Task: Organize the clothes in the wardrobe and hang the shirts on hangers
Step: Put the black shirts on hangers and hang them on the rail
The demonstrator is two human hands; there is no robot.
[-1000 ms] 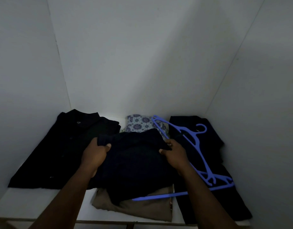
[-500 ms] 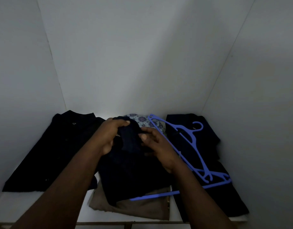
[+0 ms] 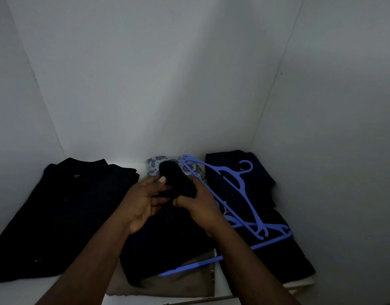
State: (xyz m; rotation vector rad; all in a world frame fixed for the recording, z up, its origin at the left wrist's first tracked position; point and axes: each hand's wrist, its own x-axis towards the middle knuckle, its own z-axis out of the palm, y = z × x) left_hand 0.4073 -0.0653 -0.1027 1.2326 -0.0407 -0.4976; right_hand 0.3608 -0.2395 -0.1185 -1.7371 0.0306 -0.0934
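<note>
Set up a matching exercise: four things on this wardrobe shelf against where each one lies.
Things:
1. blue hangers
2. patterned cloth
3. tan garment
4. black shirt

Places:
A. spread flat on the shelf's left side
B. at the back, behind the hands
C. bottom of the middle pile
D. on the dark garment at the right

Pairs: 1-D, 2-B, 3-C, 4-A

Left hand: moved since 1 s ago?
Yes. The left hand has gone right and back toward the patterned cloth, closing on the right hand; both grip the dark garment bunched between them.
</note>
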